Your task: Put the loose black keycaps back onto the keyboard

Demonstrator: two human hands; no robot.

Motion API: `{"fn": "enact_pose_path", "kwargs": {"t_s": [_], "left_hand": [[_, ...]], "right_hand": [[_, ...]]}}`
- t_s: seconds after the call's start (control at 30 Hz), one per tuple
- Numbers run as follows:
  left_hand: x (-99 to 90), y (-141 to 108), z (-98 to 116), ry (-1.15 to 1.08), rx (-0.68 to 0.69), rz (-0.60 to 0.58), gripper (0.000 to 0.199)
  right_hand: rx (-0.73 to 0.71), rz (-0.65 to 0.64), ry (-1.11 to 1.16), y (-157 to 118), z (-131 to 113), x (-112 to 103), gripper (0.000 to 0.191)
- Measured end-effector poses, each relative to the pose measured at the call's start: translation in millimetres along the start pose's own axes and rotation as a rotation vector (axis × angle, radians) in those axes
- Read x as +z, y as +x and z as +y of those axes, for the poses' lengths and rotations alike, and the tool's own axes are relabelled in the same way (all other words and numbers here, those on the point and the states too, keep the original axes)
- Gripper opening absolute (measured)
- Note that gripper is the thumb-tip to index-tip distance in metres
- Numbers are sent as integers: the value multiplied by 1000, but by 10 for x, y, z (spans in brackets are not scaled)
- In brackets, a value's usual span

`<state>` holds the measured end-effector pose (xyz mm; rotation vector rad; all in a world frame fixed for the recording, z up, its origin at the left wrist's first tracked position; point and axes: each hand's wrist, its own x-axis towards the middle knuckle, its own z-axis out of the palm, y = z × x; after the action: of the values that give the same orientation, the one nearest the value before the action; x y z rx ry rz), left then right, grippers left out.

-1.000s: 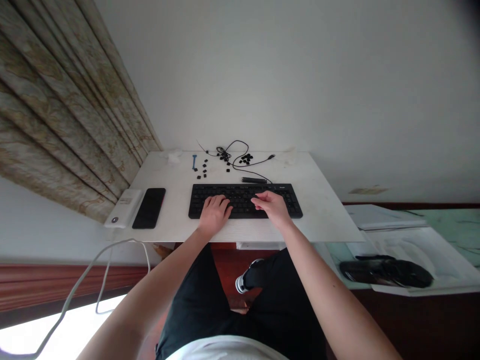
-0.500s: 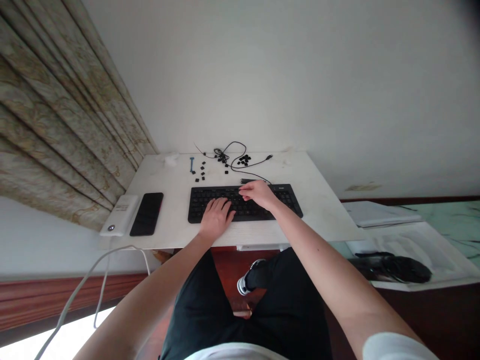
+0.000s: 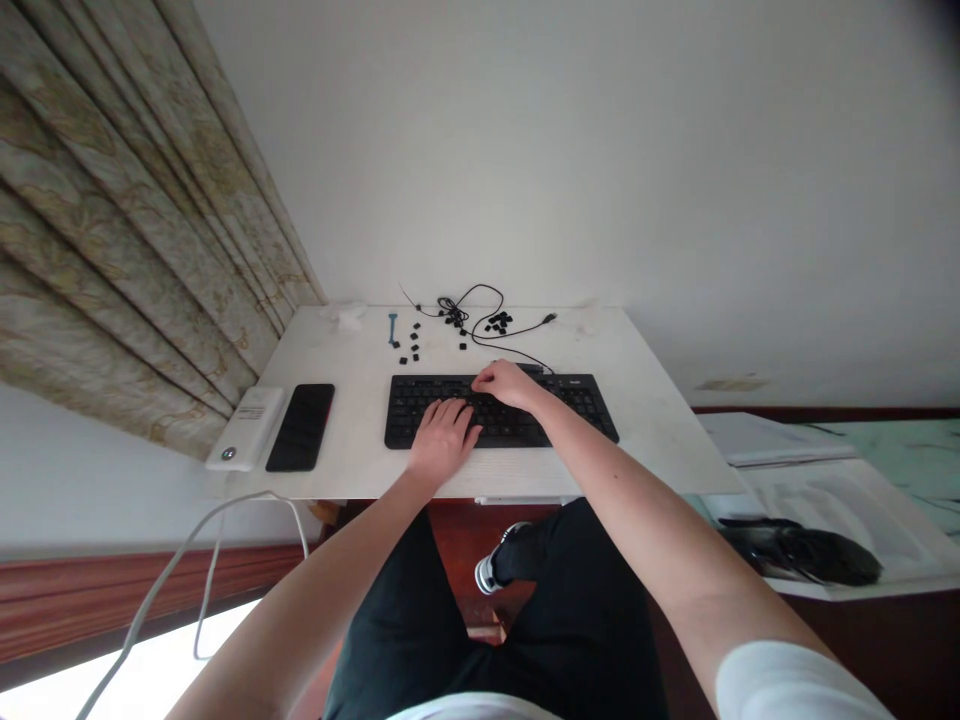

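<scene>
Now, on the white, faintly grained rectangular surface (image 3: 660,430), the long black plastic keyboard (image 3: 514,420) lies at the near edge; take it as the clock's centre, with twelve towards the wall. The change is in the bare right hand (image 3: 510,384): a second ago its fingertips were at three o'clock from the keyboard's middle, and they have since slid across to about eleven, over the far rows. I judge that the work has shifted from the right of centre to those upper keys. Its fingers are curled in, tips close together; whether they grasp anything I cannot tell. The bare left hand (image 3: 444,442) has stayed put near nine o'clock, its fingers released and spread over the keys, probably steadying the board. Farther out at nine lie the white rounded-corner box (image 3: 244,432) and the black slab-shaped phone (image 3: 301,428). The thin black cable (image 3: 452,308) coils around eleven. The slim blue bar-shaped tool (image 3: 392,328) lies at ten, untouched. The small square black keycaps (image 3: 415,347) lie scattered beside it, with more heaped at twelve, seemingly undisturbed, so the loose supply looks unchanged.
</scene>
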<state>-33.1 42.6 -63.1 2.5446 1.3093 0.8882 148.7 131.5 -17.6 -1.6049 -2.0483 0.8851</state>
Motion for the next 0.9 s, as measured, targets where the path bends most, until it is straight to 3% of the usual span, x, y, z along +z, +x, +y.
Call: {"fn": "enact_pose_path", "kwargs": {"t_s": [0.2,0.33,0.57,0.9], "left_hand": [[-12,3,12,-43,-24,-9,33],[-21,7,15,-50,-22,-15,33],[-14,1,9,-17,-8,-13,33],[23,-13,1,139,57,37,31]], "right_hand": [[28,0,29,8,9,8,5],[136,-10,36,60,-9,18,3],[245,-19,-261,209,-141,-32,32],[355,-113,-440,275,-118,-8,51]]}}
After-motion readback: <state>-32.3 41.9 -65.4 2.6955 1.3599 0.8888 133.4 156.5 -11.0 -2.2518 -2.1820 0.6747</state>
